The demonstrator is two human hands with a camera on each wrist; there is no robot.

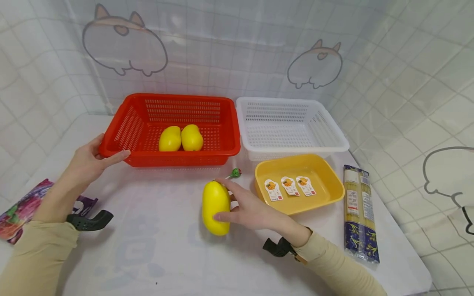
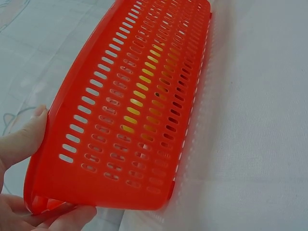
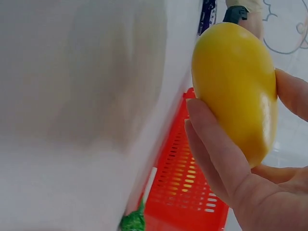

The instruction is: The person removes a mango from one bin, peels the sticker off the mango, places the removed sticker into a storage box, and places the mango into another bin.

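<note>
My left hand (image 1: 87,162) grips the near left corner of the red plastic basket (image 1: 181,160), thumb along the front rim and fingers at its side. In the left wrist view the thumb presses on the basket wall (image 2: 120,195) and fingertips curl at the rim's corner. Two yellow mangoes (image 1: 170,139) lie side by side inside the basket. In front of it, my right hand (image 1: 252,207) holds another yellow mango (image 1: 212,201) lengthwise over the table. The right wrist view shows fingers and thumb around this mango (image 3: 233,77).
A white basket (image 1: 292,149) stands right of the red one. Before it sits a yellow tray (image 1: 322,193) with three mango-print labels (image 1: 290,186). A lollipop (image 1: 235,172) lies behind my right hand. Packaged noodles (image 1: 359,209) lie far right, a purple bag (image 1: 27,205) under my left forearm.
</note>
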